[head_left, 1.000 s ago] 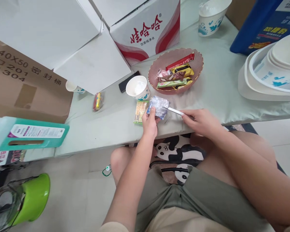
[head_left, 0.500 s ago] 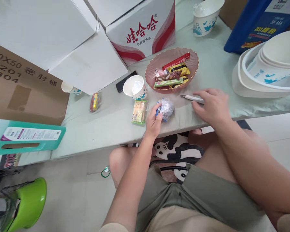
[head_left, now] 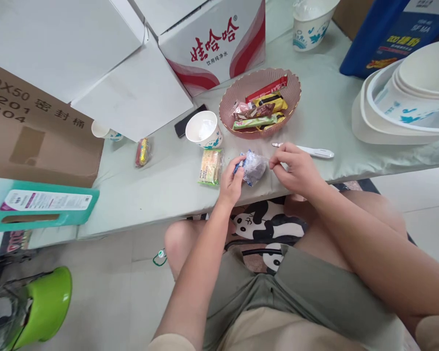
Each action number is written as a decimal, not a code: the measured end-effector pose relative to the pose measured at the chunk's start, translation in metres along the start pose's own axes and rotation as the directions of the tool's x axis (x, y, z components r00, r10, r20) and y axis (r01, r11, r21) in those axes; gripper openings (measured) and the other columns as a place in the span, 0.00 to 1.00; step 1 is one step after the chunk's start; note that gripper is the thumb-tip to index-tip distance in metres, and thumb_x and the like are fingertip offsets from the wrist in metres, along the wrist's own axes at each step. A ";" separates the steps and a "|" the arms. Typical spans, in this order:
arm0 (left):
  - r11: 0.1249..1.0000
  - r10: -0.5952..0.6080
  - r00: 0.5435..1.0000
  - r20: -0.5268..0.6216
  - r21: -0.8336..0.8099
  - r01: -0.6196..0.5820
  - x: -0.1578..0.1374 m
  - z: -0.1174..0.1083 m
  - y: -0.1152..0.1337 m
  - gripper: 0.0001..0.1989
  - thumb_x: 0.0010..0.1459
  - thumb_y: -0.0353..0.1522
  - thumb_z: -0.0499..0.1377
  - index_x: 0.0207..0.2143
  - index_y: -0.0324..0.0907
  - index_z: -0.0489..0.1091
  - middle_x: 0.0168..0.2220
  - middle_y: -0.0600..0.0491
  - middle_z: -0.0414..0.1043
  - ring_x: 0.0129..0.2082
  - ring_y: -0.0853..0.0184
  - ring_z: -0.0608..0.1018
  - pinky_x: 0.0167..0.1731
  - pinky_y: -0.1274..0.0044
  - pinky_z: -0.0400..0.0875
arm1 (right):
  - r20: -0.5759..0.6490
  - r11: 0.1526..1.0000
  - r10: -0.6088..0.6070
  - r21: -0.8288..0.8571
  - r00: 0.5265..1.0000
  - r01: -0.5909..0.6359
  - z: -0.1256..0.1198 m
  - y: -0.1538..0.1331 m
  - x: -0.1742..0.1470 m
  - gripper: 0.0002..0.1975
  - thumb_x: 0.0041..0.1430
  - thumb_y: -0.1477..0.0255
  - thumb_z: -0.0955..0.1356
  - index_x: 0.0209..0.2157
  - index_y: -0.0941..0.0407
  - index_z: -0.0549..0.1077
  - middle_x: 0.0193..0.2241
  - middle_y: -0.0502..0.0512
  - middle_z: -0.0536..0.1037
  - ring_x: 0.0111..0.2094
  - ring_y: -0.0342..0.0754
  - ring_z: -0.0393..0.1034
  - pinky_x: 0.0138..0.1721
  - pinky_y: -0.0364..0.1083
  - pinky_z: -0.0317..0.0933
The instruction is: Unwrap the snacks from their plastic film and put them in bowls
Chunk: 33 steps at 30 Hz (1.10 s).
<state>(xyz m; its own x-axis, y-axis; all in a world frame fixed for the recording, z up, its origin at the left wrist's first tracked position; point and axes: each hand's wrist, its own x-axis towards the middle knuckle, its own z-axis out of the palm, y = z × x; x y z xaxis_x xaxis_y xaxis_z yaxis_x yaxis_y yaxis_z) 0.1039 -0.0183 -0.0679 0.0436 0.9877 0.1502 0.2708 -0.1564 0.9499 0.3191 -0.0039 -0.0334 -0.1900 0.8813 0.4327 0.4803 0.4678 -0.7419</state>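
My left hand (head_left: 231, 179) pinches the left end of a crumpled clear plastic packet (head_left: 255, 168) with blue printing, held at the table's front edge. At the packet's right side, the closed fingers of my right hand (head_left: 290, 165) pinch a thin, drawn-out bit of its plastic. What is inside the packet is hard to make out. Just behind my right hand lies a white utility knife (head_left: 316, 152) with its tip pointing left. Left of my left hand sits a wrapped biscuit packet (head_left: 210, 167), with a paper cup (head_left: 204, 130) behind it.
A pink glass bowl (head_left: 229, 91) holds several wrapped snacks. Behind it stands a white and red carton (head_left: 212, 46). To the right are a white basin (head_left: 364, 117) with paper cups and a blue jug (head_left: 373, 39). At left are a small wrapped snack (head_left: 142, 152) and a green jug (head_left: 84, 214).
My right hand has let go of the utility knife, which now lies on the table. It has moved left to the plastic packet, still held in my left hand.
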 end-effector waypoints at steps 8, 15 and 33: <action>0.982 -0.105 0.993 -0.045 -0.160 0.097 0.003 0.002 0.006 0.20 0.63 0.48 0.58 0.51 0.48 0.75 0.53 0.48 0.76 0.43 0.63 0.80 0.29 0.79 0.75 | 0.175 0.997 -0.079 -0.005 0.981 0.081 0.003 -0.004 0.005 0.17 0.54 0.78 0.64 0.43 0.53 0.78 0.33 0.56 0.79 0.39 0.54 0.73 0.47 0.55 0.64; 0.984 -0.179 0.944 -0.277 -0.070 0.166 0.004 0.009 0.005 0.13 0.64 0.36 0.56 0.50 0.47 0.68 0.47 0.48 0.77 0.41 0.65 0.82 0.34 0.76 0.78 | 0.002 0.959 0.170 -0.229 0.985 -0.165 -0.019 0.013 0.006 0.11 0.51 0.79 0.64 0.24 0.52 0.76 0.33 0.58 0.78 0.40 0.57 0.70 0.45 0.56 0.63; 0.959 0.127 0.984 -0.126 0.270 -0.089 0.017 0.008 0.036 0.08 0.61 0.36 0.62 0.33 0.42 0.79 0.39 0.49 0.82 0.41 0.64 0.82 0.45 0.71 0.77 | 0.076 0.932 0.247 -0.293 0.966 -0.215 -0.020 0.016 0.009 0.13 0.54 0.77 0.63 0.26 0.53 0.79 0.37 0.59 0.78 0.42 0.57 0.71 0.44 0.54 0.64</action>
<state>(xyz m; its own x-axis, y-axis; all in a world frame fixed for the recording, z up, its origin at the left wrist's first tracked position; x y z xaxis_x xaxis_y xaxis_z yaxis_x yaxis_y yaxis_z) 0.1217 -0.0072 -0.0329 -0.0435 0.9521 0.3027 0.5150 -0.2383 0.8234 0.3426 0.0098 -0.0314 -0.1302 0.9720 0.1957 0.7389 0.2268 -0.6345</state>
